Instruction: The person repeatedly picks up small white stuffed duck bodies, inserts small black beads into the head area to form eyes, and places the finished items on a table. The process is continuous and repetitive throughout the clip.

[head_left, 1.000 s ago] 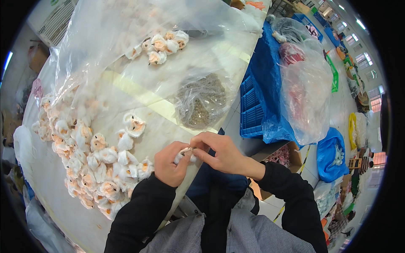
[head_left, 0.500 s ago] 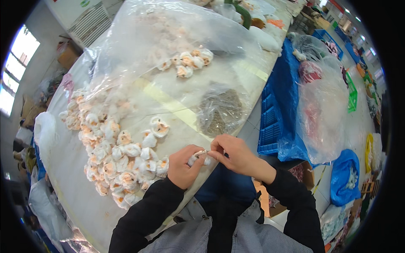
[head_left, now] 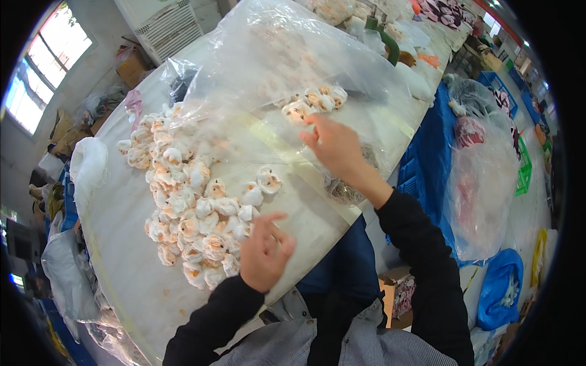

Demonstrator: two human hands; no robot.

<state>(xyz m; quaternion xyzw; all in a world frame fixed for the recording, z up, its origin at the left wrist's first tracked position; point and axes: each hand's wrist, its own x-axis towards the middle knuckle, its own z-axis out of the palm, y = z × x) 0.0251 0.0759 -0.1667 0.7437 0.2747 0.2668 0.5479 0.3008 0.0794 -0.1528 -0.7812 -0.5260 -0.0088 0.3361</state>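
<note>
My right hand [head_left: 336, 146] reaches over the table with thumb and forefinger apart, its fingertips beside a white and peach fluffy piece [head_left: 296, 111] at the near edge of a small cluster. Bent but parted, the fingers of my left hand [head_left: 265, 251] hold nothing that I can see. It hovers at the right side of a big heap of similar fluffy pieces [head_left: 177, 198], many with small dark marks. One loose piece [head_left: 268, 180] lies at the heap's right edge. A clear bag of brownish strands [head_left: 345, 190] is partly hidden under my right wrist.
Clear plastic sheeting [head_left: 244, 55] covers the far part of the pale table [head_left: 122, 256] and some pieces. To the right stand blue crates [head_left: 415, 161] and a large clear bag [head_left: 479, 195]. A blue bag [head_left: 500, 290] and a cardboard box [head_left: 397, 299] are on the floor.
My hands were together at the table edge, holding a small white piece. They have parted: the right has moved far across to the small cluster, and the left has opened. The view has shifted.
</note>
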